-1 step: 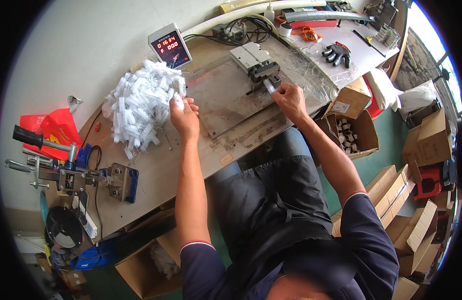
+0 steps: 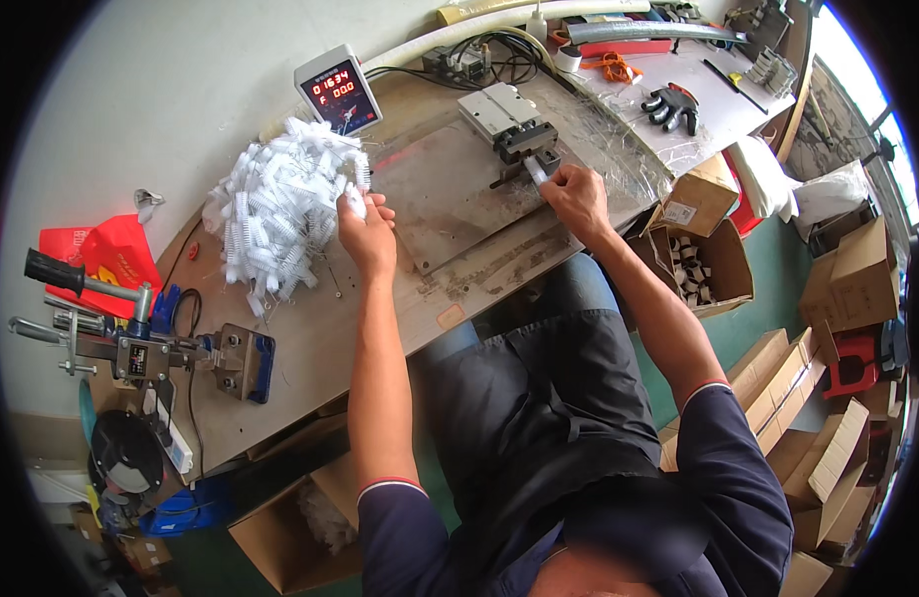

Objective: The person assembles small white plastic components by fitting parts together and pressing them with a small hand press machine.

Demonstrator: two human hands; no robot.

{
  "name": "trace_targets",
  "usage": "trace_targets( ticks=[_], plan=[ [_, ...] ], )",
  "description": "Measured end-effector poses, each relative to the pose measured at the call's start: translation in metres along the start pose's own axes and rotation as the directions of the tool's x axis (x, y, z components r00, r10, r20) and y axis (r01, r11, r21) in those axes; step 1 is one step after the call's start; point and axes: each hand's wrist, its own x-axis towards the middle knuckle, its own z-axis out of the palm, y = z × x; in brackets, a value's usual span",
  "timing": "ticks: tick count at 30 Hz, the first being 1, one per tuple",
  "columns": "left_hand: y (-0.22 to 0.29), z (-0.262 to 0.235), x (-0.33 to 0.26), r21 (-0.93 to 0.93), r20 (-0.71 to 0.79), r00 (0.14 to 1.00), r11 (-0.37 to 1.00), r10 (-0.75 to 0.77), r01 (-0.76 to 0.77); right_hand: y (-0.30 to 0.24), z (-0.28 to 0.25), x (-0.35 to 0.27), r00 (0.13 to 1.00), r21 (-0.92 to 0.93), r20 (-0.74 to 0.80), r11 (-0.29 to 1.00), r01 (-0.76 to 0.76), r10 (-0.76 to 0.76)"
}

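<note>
White brush-like pieces (image 2: 280, 204) lie heaped on the table (image 2: 315, 363) just beside my left hand (image 2: 368, 231), whose fingers curl round one small white piece (image 2: 356, 201), while my right hand (image 2: 579, 201) pinches a pale strip (image 2: 535, 170) by its near end at the metal fixture (image 2: 524, 139).

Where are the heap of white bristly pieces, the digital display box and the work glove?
Heap of white bristly pieces (image 2: 280, 204): head view, its middle.
Digital display box (image 2: 342, 96): head view, its dark front panel.
Work glove (image 2: 669, 107): head view, its dark middle.
</note>
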Motion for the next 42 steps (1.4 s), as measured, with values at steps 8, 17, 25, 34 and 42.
trace_targets(
  ticks=[8, 17, 25, 34, 42],
  plan=[
    [0.000, 0.001, 0.006, -0.003, -0.005, 1.000, 1.000, -0.010, 0.010, -0.004, 0.003, 0.012, 0.998, -0.003, 0.037, 0.998, -0.056, 0.056],
    [-0.002, -0.001, 0.006, -0.007, -0.041, 0.999, 1.000, 0.009, -0.009, -0.002, 0.004, 0.011, 0.999, 0.078, 0.017, 0.996, -0.048, 0.047],
    [-0.007, -0.002, 0.007, 0.014, -0.127, 0.987, 0.996, 0.094, -0.093, 0.000, 0.008, 0.010, 0.999, 0.153, -0.008, 0.988, -0.037, 0.038],
    [0.003, 0.001, -0.007, 0.179, -0.022, 0.984, 0.969, 0.175, -0.169, 0.002, 0.013, -0.003, 0.996, 0.149, -0.088, 0.989, 0.012, 0.001],
    [0.016, 0.029, -0.034, 0.207, 0.073, 0.966, 0.943, 0.249, -0.259, -0.002, 0.013, -0.007, 0.994, 0.119, -0.110, 0.993, -0.003, 0.016]
  ],
)
